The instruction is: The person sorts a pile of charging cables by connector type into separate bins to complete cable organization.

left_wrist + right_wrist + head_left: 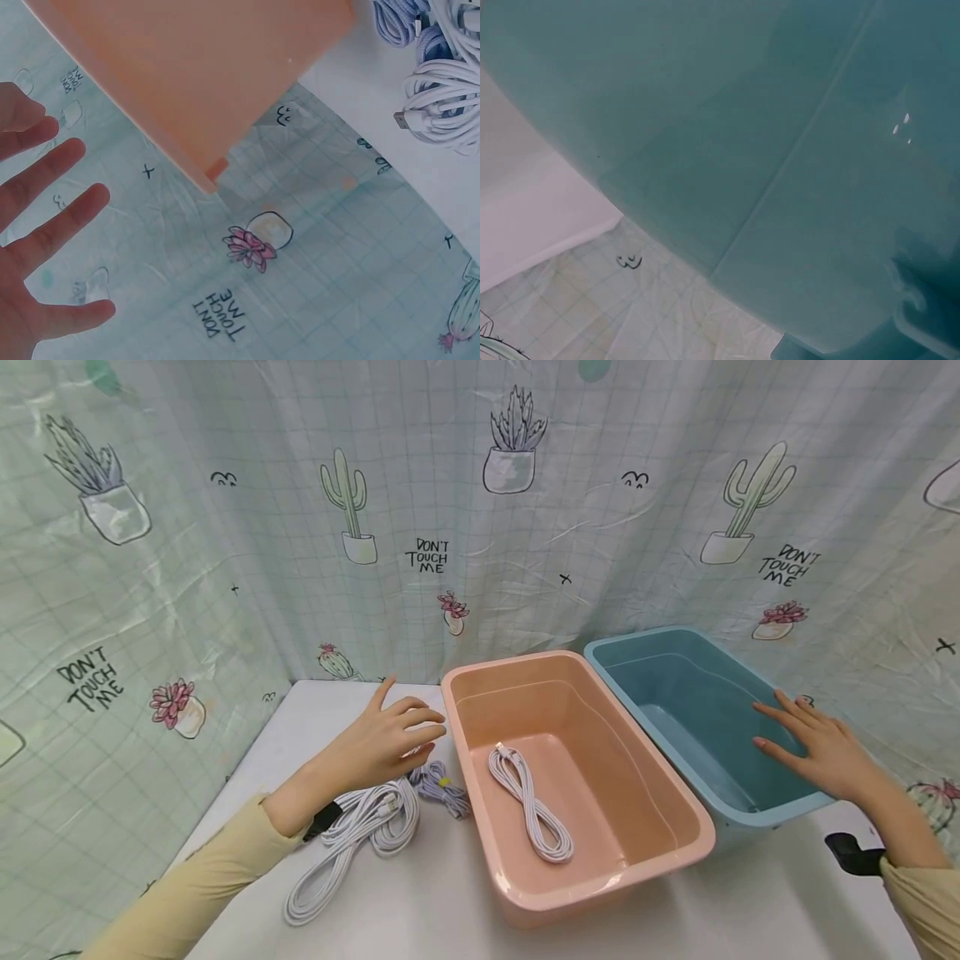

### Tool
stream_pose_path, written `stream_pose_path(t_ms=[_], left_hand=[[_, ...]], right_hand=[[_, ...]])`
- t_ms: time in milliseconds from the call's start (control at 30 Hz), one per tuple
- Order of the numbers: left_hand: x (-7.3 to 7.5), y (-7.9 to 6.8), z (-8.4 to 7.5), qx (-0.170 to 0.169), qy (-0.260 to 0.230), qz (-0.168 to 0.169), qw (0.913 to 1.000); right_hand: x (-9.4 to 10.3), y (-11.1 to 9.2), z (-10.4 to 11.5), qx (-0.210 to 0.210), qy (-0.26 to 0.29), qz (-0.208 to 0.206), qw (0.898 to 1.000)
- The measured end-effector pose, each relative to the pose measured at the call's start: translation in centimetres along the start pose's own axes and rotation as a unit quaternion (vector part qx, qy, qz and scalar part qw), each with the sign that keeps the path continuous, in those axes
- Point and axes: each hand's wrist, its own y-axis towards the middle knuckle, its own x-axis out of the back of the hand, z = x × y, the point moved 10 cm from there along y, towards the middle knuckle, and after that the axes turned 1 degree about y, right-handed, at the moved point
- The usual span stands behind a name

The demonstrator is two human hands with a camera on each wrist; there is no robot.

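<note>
My left hand (393, 735) hovers beside the left rim of the peach bin (551, 893), its fingers spread and holding nothing; the left wrist view also shows these spread fingers (56, 232). Inside that bin lies a folded white cable (528, 802) with a small plug at its far end. Bundled white cables (397, 827) rest on the table below my left wrist, and a greyish-purple cable (442, 789) with a yellow tie is next to them. My right hand (817, 747) reaches over the right side of the blue bin (738, 814), fingers extended; whether it touches the rim I cannot tell.
Both bins stand side by side on a white table (435, 893), the blue one to the right and farther back. A curtain (420, 485) printed with cacti hangs close behind and along the sides. The blue bin's wall (705, 150) fills most of the right wrist view.
</note>
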Motion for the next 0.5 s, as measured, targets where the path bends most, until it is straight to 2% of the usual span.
stream_pose_path(t_ms=[300,500], left_hand=[[0.0,-1.3,0.0,-0.004,0.02,-0.006,0.9998],[-1.4,-2.6,0.4,0.006,0.03,0.018,0.9994]], right_hand=[[-0.1,0.1,0.0,-0.002,0.004,0.008,1.0],[0.0,0.1,0.0,0.001,0.002,0.006,1.0]])
